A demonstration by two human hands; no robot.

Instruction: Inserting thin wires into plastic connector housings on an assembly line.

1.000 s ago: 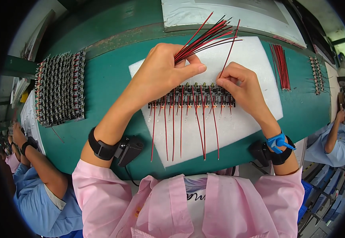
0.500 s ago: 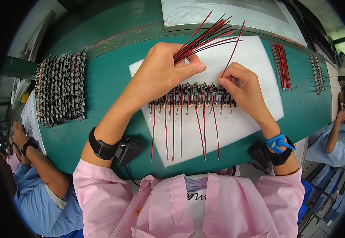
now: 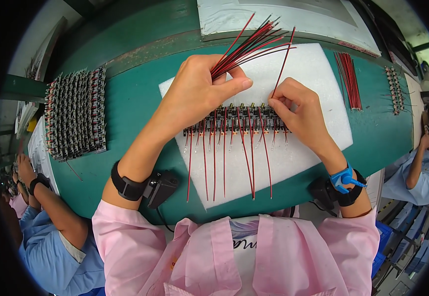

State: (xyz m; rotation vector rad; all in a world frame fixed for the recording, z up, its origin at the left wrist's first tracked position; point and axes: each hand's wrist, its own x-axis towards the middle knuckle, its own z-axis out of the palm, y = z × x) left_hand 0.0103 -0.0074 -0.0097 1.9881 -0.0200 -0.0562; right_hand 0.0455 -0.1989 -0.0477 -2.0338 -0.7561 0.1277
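Note:
My left hand (image 3: pixel 202 91) is closed round a bundle of red and black wires (image 3: pixel 249 49), whose ends fan up and to the right. Between thumb and fingers my right hand (image 3: pixel 296 106) pinches a single red and black wire pair (image 3: pixel 284 61) that stands up nearly upright. Just below both hands lies a row of small circuit boards (image 3: pixel 234 120) on a white foam sheet (image 3: pixel 298 153). Several red and black wires (image 3: pixel 224 167) hang from the row toward me. My right fingertips are close over the row's right end; whether they touch it is hidden.
Stacked rows of circuit boards (image 3: pixel 76 113) stand at the left on the green table (image 3: pixel 135 98). To the right lie another wire bundle (image 3: pixel 347 81) and a short strip of boards (image 3: pixel 395 91). A white panel (image 3: pixel 288 19) is at the back. Co-workers' arms (image 3: pixel 59 217) show at both sides.
Both hands have shifted very slightly left, along with the bundle and the single wire pair. The view has moved a little too. Both grips are the same.

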